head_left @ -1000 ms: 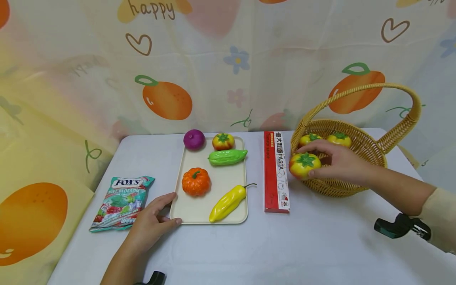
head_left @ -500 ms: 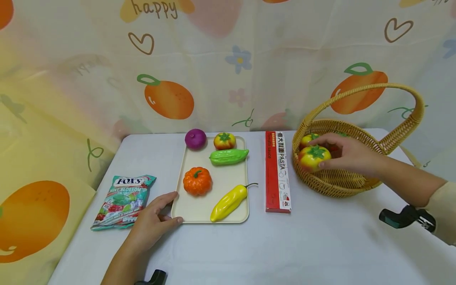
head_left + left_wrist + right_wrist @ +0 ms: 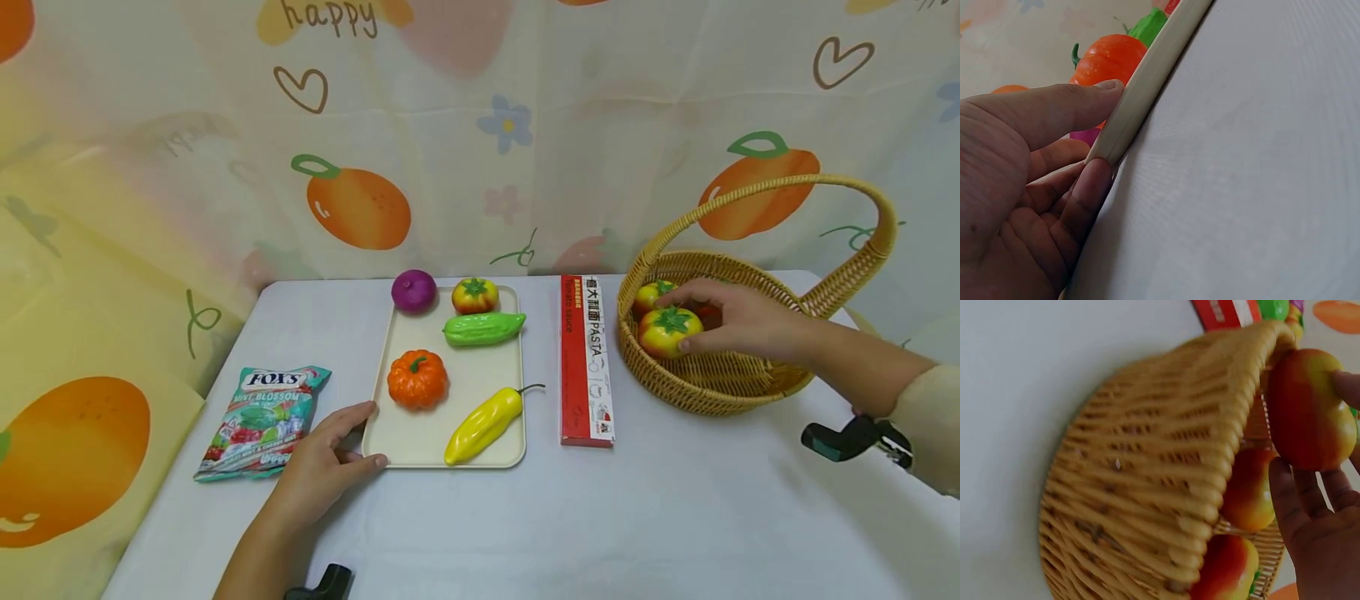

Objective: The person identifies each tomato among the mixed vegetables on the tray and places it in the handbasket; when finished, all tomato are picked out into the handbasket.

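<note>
My right hand (image 3: 738,321) holds a yellow-red toy tomato (image 3: 667,335) with a green leafy top, gripped between thumb and fingers just inside the left rim of the wicker basket (image 3: 712,396). Another such tomato (image 3: 651,293) lies in the basket behind it; in the right wrist view two tomatoes (image 3: 1250,494) show below the held one. My left hand (image 3: 322,462) pinches the cream tray (image 3: 480,367) near its front left corner, thumb over the rim (image 3: 1141,94). On the tray lie an orange pumpkin (image 3: 417,380), a yellow pepper (image 3: 483,427), a green bumpy gourd (image 3: 483,328) and a tomato (image 3: 475,296).
A purple onion (image 3: 413,292) sits at the tray's back left corner. The red-and-white pasta box (image 3: 587,362) stands lengthwise between tray and basket. Left of the tray lies a Fox's candy bag (image 3: 262,423). The basket's tall handle (image 3: 780,179) arches over it. A printed cloth hangs behind.
My right hand has carried the tomato rightward from over the basket's left rim to inside it. My left hand stays at the tray's edge. The view has shifted slightly.
</note>
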Demonstrator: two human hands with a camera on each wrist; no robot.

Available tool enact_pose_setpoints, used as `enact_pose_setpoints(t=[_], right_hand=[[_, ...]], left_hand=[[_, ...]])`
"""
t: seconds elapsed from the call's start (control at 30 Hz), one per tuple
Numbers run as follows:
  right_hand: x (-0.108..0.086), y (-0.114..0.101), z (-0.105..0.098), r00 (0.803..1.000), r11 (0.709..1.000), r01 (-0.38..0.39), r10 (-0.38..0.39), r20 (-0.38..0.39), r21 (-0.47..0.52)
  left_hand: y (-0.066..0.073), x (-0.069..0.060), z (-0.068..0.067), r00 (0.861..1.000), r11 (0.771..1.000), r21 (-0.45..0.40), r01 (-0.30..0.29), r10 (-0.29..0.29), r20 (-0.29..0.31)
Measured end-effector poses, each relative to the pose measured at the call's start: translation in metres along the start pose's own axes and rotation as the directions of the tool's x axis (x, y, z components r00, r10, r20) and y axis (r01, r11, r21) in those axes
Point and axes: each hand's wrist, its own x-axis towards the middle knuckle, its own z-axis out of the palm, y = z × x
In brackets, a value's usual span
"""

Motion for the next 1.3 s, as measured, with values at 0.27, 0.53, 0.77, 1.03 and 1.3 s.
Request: enact_pose_setpoints(t=[0.27,0.53,0.77,1.03,1.3], right_hand=[[0.009,0.009,-0.006,0.998,0.999,0.001,0.001,0.062,-0.034],[0.016,0.016,-0.006,0.994,0.994,0.019,-0.008,0.106,-0.108],[0.02,0.015,-0.006,0.986,0.997,0.005,0.007,0.164,-0.074],[0.023,0.017,0.0,0.979,0.998,-0.013,0.023,0.201,-0.054],[0.026,0.016,0.003,0.98,0.997,0.008,0.008,0.2,-0.078]], left_hand=[[0.0,0.001,0.001,1.0,1.0,-0.006,0.016,-0.016,0.006],[0.001,0.001,0.0,1.0,1.0,0.0,0.013,-0.013,0.0],[0.0,0.001,-0.001,1.0,1.0,0.001,-0.01,0.01,-0.002],[0.0,0.0,-0.001,1.0,1.0,-0.004,-0.013,0.013,0.001],[0.0,-0.001,-0.002,1.0,1.0,-0.021,-0.019,0.019,0.004]])
